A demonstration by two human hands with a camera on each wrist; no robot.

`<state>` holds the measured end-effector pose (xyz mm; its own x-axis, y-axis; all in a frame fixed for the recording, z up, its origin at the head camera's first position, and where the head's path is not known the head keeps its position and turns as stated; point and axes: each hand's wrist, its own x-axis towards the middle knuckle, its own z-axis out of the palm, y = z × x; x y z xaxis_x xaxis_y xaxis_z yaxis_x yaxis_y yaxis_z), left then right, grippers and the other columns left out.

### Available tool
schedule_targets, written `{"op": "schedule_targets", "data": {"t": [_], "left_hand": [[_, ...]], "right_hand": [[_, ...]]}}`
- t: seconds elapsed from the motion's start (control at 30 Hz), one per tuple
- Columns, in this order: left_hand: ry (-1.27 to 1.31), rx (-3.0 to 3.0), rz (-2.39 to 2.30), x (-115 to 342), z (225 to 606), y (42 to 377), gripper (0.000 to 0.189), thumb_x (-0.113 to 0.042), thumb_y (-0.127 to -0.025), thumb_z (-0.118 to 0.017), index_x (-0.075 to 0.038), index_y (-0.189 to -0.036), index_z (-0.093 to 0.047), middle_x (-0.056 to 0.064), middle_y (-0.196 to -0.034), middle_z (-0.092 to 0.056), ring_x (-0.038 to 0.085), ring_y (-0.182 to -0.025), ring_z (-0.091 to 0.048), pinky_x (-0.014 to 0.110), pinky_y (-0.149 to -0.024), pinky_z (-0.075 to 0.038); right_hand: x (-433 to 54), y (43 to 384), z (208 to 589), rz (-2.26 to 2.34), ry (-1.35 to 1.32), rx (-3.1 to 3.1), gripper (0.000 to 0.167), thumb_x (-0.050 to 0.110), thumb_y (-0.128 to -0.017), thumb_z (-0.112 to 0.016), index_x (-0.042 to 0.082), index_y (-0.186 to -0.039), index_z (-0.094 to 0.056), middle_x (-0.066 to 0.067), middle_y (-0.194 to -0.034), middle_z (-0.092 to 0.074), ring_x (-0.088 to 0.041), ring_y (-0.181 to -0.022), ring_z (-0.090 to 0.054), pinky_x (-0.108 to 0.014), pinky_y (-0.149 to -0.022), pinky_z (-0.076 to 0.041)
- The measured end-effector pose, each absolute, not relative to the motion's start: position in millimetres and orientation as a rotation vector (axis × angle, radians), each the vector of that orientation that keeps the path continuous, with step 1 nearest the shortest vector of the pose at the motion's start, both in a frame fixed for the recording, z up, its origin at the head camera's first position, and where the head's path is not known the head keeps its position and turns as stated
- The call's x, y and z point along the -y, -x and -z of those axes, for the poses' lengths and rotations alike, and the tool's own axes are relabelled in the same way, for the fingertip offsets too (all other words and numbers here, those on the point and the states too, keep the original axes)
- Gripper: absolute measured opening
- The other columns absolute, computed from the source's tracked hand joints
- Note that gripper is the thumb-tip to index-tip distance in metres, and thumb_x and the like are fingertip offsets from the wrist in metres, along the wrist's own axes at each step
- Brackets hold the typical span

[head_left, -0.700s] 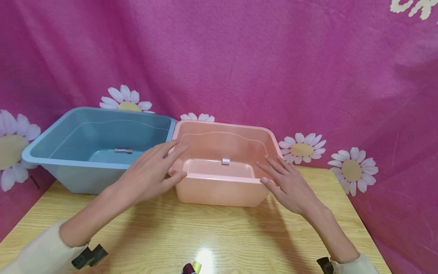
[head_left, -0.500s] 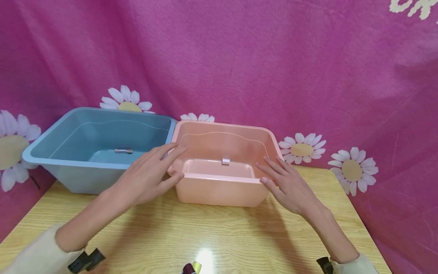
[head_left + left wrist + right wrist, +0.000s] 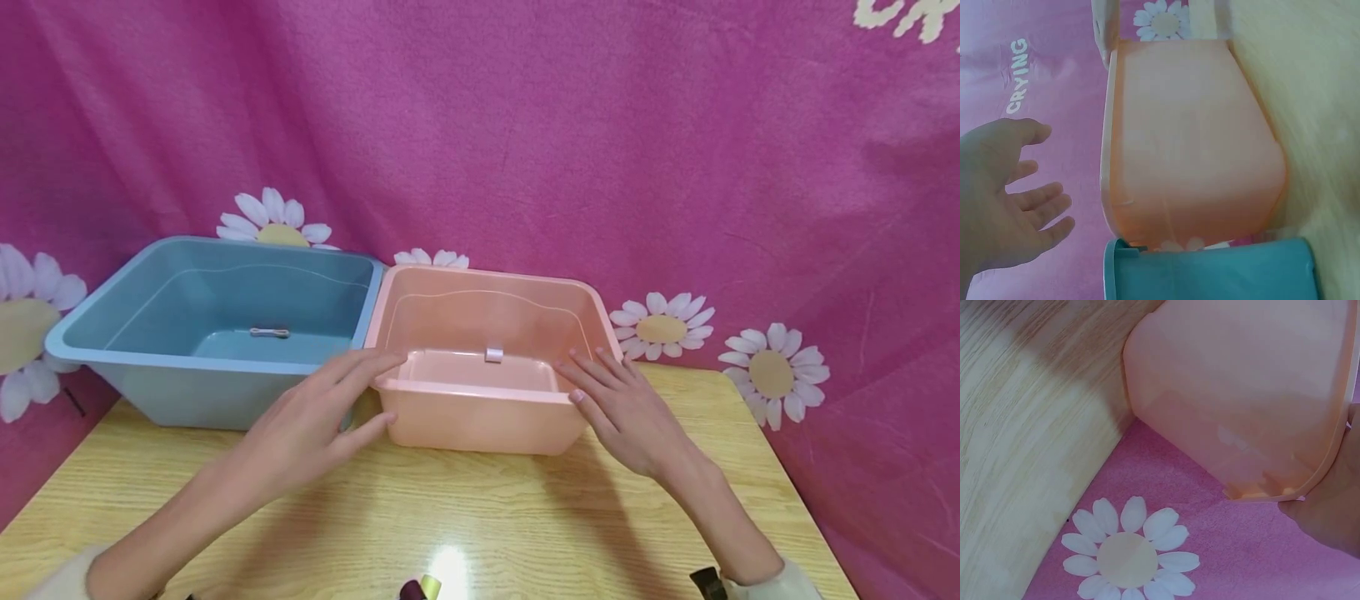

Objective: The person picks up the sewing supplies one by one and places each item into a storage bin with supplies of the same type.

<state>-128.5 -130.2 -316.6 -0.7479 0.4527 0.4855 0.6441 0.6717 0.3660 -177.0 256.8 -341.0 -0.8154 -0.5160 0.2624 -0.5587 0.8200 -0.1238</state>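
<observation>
A pink plastic bin (image 3: pixel 483 421) stands on the wooden table, with a small whitish piece (image 3: pixel 493 355) lying on its floor. My right hand (image 3: pixel 630 412) lies over its right rim, fingers straight and spread. In the right wrist view that hand (image 3: pixel 1335 503) meets the rim at the corner. Near the bin's front left corner is my left hand (image 3: pixel 307 429), its fingers loosely extended. The left wrist view shows the left hand (image 3: pixel 1016 194) apart from the pink bin (image 3: pixel 1185 131), with nothing in it.
A blue bin (image 3: pixel 202 392) adjoins the pink one on the left, holding a small pale bundle (image 3: pixel 269 332). Two small spool-like items, one dark maroon (image 3: pixel 412 591) and one yellow (image 3: pixel 431 587), are at the bottom edge. Behind hangs a magenta cloth (image 3: pixel 510 150) with daisies.
My left hand has come off the pink bin's left side, moving toward me and down. My right hand has barely shifted, and both bins look nearly unmoved.
</observation>
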Motion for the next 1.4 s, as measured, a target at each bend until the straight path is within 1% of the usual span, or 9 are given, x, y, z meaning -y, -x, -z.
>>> {"op": "schedule_targets", "data": {"t": [0.03,0.07,0.17,0.27,0.43,0.67,0.93,1.23,1.4], "left_hand": [[0.868,2.521,0.766,130,318,126,0.062,-0.020,-0.088,-0.079,-0.019,-0.143,-0.051,0.004,-0.142,-0.053,0.021,-0.115,-0.055,0.041,-0.079,-0.056],[0.868,2.517,0.783,130,319,124,0.062,-0.019,-0.087,-0.080,-0.018,-0.142,-0.052,0.003,-0.141,-0.053,0.019,-0.107,-0.057,0.037,-0.074,-0.056],[0.859,2.514,0.836,130,323,119,0.060,-0.016,-0.086,-0.080,-0.017,-0.140,-0.053,0.002,-0.138,-0.056,0.015,-0.101,-0.058,0.032,-0.070,-0.055],[0.854,2.526,0.911,130,329,115,0.059,-0.013,-0.086,-0.080,-0.015,-0.139,-0.055,0.003,-0.133,-0.060,0.016,-0.101,-0.059,0.034,-0.075,-0.056],[0.852,2.569,1.041,129,343,113,0.056,-0.009,-0.085,-0.080,-0.009,-0.136,-0.057,0.004,-0.131,-0.062,0.022,-0.117,-0.059,0.043,-0.093,-0.052],[0.779,2.711,1.138,128,362,109,0.047,-0.015,-0.089,-0.077,-0.010,-0.133,-0.061,0.003,-0.128,-0.064,0.023,-0.115,-0.061,0.045,-0.092,-0.052],[0.920,2.694,1.274,127,387,109,0.038,-0.020,-0.091,-0.075,-0.011,-0.127,-0.065,0.000,-0.120,-0.067,0.020,-0.102,-0.064,0.038,-0.085,-0.055],[0.952,2.814,1.538,126,403,106,0.042,-0.032,-0.095,-0.070,-0.009,-0.129,-0.063,0.006,-0.126,-0.065,0.031,-0.109,-0.062,0.045,-0.090,-0.052],[1.015,2.811,1.690,124,412,106,0.045,-0.025,-0.094,-0.071,-0.002,-0.131,-0.060,0.011,-0.127,-0.064,0.032,-0.113,-0.060,0.041,-0.091,-0.052]], "right_hand": [[-257,177,341,-0.285,-0.833,2.785,0.045,0.037,-0.108,-0.038,0.022,-0.150,-0.048,-0.005,-0.155,-0.040,-0.038,-0.145,-0.027,-0.057,-0.116,-0.015],[-257,177,341,-0.284,-0.833,2.784,0.045,0.037,-0.108,-0.038,0.022,-0.150,-0.048,-0.004,-0.155,-0.040,-0.038,-0.145,-0.027,-0.058,-0.116,-0.015],[-257,177,342,-0.272,-0.835,2.784,0.046,0.037,-0.108,-0.039,0.023,-0.151,-0.047,-0.004,-0.156,-0.039,-0.038,-0.145,-0.026,-0.057,-0.116,-0.015],[-257,177,343,-0.257,-0.839,2.786,0.047,0.039,-0.108,-0.039,0.023,-0.152,-0.045,-0.004,-0.157,-0.037,-0.039,-0.145,-0.025,-0.058,-0.116,-0.015],[-257,177,344,-0.248,-0.839,2.784,0.047,0.039,-0.108,-0.040,0.023,-0.152,-0.045,-0.003,-0.157,-0.036,-0.038,-0.146,-0.024,-0.058,-0.116,-0.013],[-257,177,344,-0.254,-0.840,2.774,0.047,0.038,-0.108,-0.040,0.024,-0.152,-0.044,-0.004,-0.158,-0.036,-0.039,-0.146,-0.024,-0.058,-0.116,-0.013],[-256,177,345,-0.248,-0.835,2.765,0.047,0.039,-0.108,-0.040,0.025,-0.153,-0.044,-0.003,-0.158,-0.036,-0.039,-0.145,-0.024,-0.059,-0.116,-0.014],[-256,179,346,-0.243,-0.829,2.755,0.047,0.038,-0.107,-0.041,0.022,-0.151,-0.047,-0.004,-0.157,-0.038,-0.039,-0.145,-0.026,-0.060,-0.115,-0.015],[-256,179,347,-0.247,-0.826,2.750,0.046,0.038,-0.107,-0.041,0.022,-0.150,-0.048,-0.004,-0.156,-0.038,-0.039,-0.145,-0.026,-0.060,-0.115,-0.015]]}}
